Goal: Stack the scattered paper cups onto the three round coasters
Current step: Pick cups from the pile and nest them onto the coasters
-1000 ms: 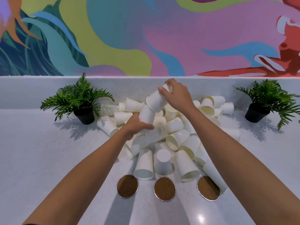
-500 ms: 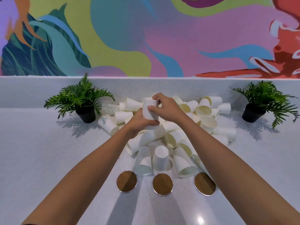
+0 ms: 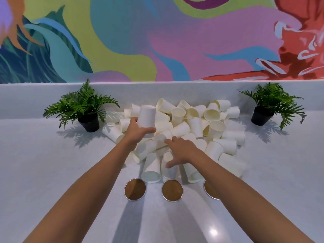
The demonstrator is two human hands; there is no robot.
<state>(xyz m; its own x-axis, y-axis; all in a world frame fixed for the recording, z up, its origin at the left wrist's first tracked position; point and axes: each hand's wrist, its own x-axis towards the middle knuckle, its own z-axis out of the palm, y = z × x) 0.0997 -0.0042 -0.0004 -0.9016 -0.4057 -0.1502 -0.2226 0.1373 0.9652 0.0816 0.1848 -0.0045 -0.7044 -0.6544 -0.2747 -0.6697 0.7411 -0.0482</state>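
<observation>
Left hand (image 3: 138, 132) grips an inverted cup (image 3: 147, 116) near its rim, at 11 o'clock of the pile (image 3: 196, 127); right hand (image 3: 182, 151) is spread over the near cups, fingers straight, gripping nothing. Coasters (image 3: 135, 189) sit at 6 o'clock, uncovered. Cups judged light, thin, crushable: hold mid-wall, gently; no print legible.

Right forearm (image 3: 233, 179) hides half the right coaster (image 3: 209, 189). Can't tell if the cup (image 3: 146, 116) in the left hand (image 3: 138, 133) is single or nested.
</observation>
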